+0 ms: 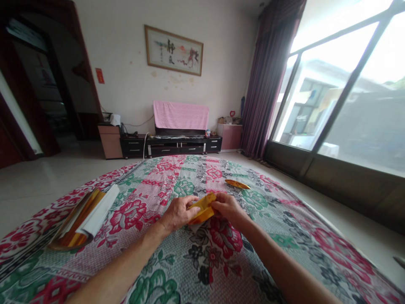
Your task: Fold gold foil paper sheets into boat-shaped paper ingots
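Observation:
A folded piece of golden-yellow paper is held between both hands above a flowered cloth. My left hand grips its left end, with the thumb lying on top. At the right end, my right hand pinches the paper between thumb and fingers. A small whitish bit shows just under the paper, too little to make out. Beyond my right hand, a slim golden folded piece, pointed at its ends, lies on the cloth.
The flowered cloth covers a large rounded table. To the left lies a curled stack of golden and white paper sheets. Farther back stand a low black cabinet and a pink-covered screen. Windows are on the right.

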`<state>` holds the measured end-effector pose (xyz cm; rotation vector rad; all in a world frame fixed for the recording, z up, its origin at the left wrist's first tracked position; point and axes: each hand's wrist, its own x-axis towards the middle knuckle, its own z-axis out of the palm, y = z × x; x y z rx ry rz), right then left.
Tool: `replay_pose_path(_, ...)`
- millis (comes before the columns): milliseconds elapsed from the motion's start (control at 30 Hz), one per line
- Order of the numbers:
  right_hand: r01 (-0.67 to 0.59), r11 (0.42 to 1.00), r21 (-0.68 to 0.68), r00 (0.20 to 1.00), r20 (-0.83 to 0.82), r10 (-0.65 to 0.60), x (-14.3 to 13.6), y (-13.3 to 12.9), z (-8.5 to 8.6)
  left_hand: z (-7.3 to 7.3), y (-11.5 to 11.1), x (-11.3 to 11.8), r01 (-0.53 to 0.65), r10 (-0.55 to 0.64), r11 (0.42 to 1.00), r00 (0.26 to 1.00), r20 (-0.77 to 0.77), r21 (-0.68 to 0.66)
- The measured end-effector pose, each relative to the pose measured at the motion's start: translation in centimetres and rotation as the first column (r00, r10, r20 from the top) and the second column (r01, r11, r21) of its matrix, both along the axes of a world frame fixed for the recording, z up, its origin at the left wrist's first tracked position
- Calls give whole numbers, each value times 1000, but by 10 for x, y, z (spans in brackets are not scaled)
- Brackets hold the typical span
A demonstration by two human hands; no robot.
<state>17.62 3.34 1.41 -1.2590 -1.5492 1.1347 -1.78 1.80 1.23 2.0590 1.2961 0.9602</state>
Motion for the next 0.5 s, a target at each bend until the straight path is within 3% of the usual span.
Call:
replay_pose_path(67,-4,999,41,991,135,-1,1,-3,4,1,2,-2,14,-15,999,1000,-18,-29)
replay_pose_path(133,-14,984,179,951,305,-42,3,-6,10,2,5,-5,48,-50,997,998,-33,-55)
replay_pose_path(267,-172,862,476,892,447,-69,4,-12,17,5,7,-10,117,-123,989,990,-75,-89)
replay_pose_path(367,-318,818,479,843,537,13,1,-14,17,4,9,-11,135,-143,988,983,-113,-72)
replay_pose_path(500,-344,808,478,819,574,9,-4,-13,12,2,9,-10,106,-93,992,981,-171,69)
